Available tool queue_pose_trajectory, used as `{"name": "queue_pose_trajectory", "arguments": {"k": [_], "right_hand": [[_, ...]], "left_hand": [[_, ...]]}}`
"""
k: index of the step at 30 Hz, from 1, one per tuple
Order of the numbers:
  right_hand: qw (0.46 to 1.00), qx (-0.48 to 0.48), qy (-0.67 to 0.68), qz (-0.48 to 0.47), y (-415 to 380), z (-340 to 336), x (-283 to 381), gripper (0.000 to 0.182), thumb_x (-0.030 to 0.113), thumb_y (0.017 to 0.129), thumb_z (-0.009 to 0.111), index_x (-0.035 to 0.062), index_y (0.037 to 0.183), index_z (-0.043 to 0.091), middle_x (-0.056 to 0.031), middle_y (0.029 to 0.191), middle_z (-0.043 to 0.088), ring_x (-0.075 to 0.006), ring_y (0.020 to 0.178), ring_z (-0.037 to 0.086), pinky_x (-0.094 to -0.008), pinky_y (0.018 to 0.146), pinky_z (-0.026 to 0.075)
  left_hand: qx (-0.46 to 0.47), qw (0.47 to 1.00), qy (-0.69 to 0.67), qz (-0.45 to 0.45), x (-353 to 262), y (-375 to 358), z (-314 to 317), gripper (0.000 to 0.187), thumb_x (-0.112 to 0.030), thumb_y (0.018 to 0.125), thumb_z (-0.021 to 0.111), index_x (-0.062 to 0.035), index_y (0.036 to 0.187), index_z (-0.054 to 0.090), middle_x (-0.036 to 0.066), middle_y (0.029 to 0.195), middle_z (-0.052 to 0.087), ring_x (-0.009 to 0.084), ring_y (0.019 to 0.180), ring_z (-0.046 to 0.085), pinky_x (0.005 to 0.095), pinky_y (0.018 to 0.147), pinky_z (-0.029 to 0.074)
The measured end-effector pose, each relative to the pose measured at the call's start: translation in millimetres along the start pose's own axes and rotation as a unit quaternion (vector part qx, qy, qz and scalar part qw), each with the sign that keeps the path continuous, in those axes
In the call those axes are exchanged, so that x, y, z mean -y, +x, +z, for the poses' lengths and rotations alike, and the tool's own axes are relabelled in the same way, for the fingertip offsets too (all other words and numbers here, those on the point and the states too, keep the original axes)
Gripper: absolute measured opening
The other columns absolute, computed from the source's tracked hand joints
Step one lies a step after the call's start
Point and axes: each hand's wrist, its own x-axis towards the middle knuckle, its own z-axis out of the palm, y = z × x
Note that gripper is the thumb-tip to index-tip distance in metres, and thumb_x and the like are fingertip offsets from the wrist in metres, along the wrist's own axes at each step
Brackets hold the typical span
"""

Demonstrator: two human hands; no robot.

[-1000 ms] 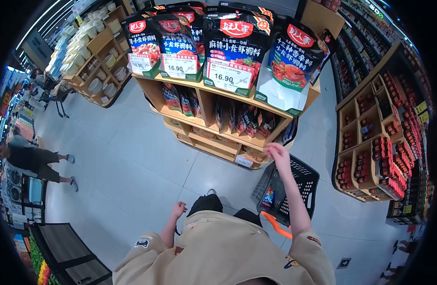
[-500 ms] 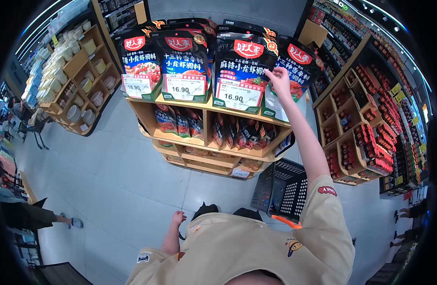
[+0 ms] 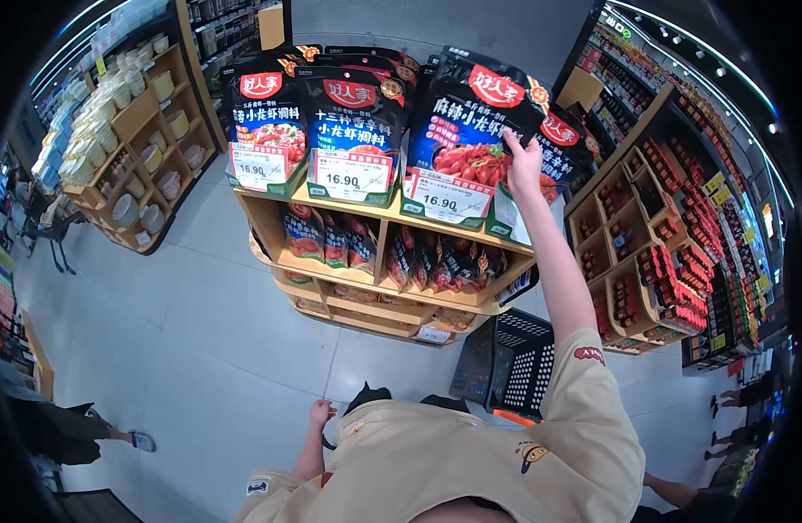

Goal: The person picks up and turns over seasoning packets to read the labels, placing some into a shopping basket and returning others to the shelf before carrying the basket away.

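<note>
My right hand (image 3: pixel 524 164) grips the right edge of a black and blue crayfish seasoning pouch (image 3: pixel 471 131), fingers closed on it. The pouch tilts to the right above the shelf top, its lower part behind a white price card (image 3: pixel 447 199) reading 16.90. Down by my waist, my left hand (image 3: pixel 322 412) hangs with its fingers curled and nothing visible in it. Beside the gripped pouch stand another seasoning pouch (image 3: pixel 353 118) on the left and a partly covered pouch (image 3: pixel 565 148) on the right.
More pouches (image 3: pixel 431 261) fill the wooden shelf compartments below. A black shopping basket (image 3: pixel 514 357) stands on the floor at the shelf's right. Shelves of red-capped jars (image 3: pixel 671 283) are to the right, bowls (image 3: pixel 126 209) to the left. A person's foot (image 3: pixel 142 441) shows at lower left.
My right hand has closed on the pouch's edge; the pouch has risen slightly and tilted right, showing more of its front above the price card. My left hand stays low.
</note>
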Motion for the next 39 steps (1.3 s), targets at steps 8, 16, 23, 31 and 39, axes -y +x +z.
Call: {"name": "queue_pose_trajectory", "arguments": {"k": [8, 16, 23, 31, 39], "right_hand": [[0.99, -0.008, -0.035, -0.136, -27.1, 29.9, 114.1, 0.018, 0.003, 0.074, 0.059, 0.0003, 0.091, 0.054, -0.0052, 0.087, 0.059, -0.0092, 0.077, 0.053, -0.0226, 0.072, 0.041], [0.991, 0.041, -0.013, 0.128, -112.4, 27.1, 122.1, 0.015, 0.004, 0.077, 0.055, -0.0009, 0.091, 0.053, -0.0062, 0.085, 0.059, -0.0098, 0.074, 0.056, -0.0229, 0.067, 0.045], [0.959, 0.024, -0.035, 0.281, -177.4, 10.2, 70.3, 0.016, 0.006, 0.078, 0.054, -0.0011, 0.092, 0.052, -0.0063, 0.084, 0.059, -0.009, 0.071, 0.056, -0.0233, 0.066, 0.045], [0.917, 0.026, -0.069, 0.391, -253.8, -24.9, 45.1, 0.022, 0.023, 0.086, 0.043, 0.0043, 0.095, 0.051, 0.003, 0.081, 0.052, -0.0026, 0.07, 0.049, -0.0171, 0.06, 0.039], [0.941, 0.11, -0.184, 0.262, -295.0, -53.5, 40.2, 0.015, 0.009, 0.085, 0.042, -0.0034, 0.082, 0.05, -0.0001, 0.077, 0.048, -0.005, 0.073, 0.041, -0.0179, 0.068, 0.033]], "left_hand": [[0.074, 0.962, -0.039, 0.26, -135.6, -31.6, 46.9, 0.018, -0.01, 0.083, 0.039, 0.0002, 0.094, 0.049, 0.009, 0.075, 0.058, 0.0124, 0.067, 0.055, 0.0233, 0.063, 0.044], [0.218, 0.829, -0.108, 0.504, -314.5, -158.8, 105.1, 0.039, -0.009, 0.08, 0.046, -0.0004, 0.116, 0.034, 0.011, 0.106, 0.049, 0.0144, 0.099, 0.047, 0.0255, 0.084, 0.036], [0.188, 0.852, -0.127, 0.471, -349.9, -189.5, 130.3, 0.024, -0.019, 0.086, 0.043, 0.0028, 0.093, 0.05, 0.003, 0.081, 0.056, 0.0039, 0.072, 0.047, 0.0192, 0.064, 0.04], [0.111, 0.884, -0.221, 0.396, -313.6, -177.6, 139.2, 0.026, -0.019, 0.088, 0.038, 0.0023, 0.091, 0.052, 0.003, 0.083, 0.058, 0.0047, 0.072, 0.05, 0.0201, 0.066, 0.04], [0.131, 0.896, -0.201, 0.372, -308.8, -166.1, 141.2, 0.026, -0.019, 0.088, 0.037, 0.0021, 0.092, 0.052, 0.004, 0.085, 0.058, 0.0048, 0.074, 0.051, 0.0205, 0.067, 0.041]]}}
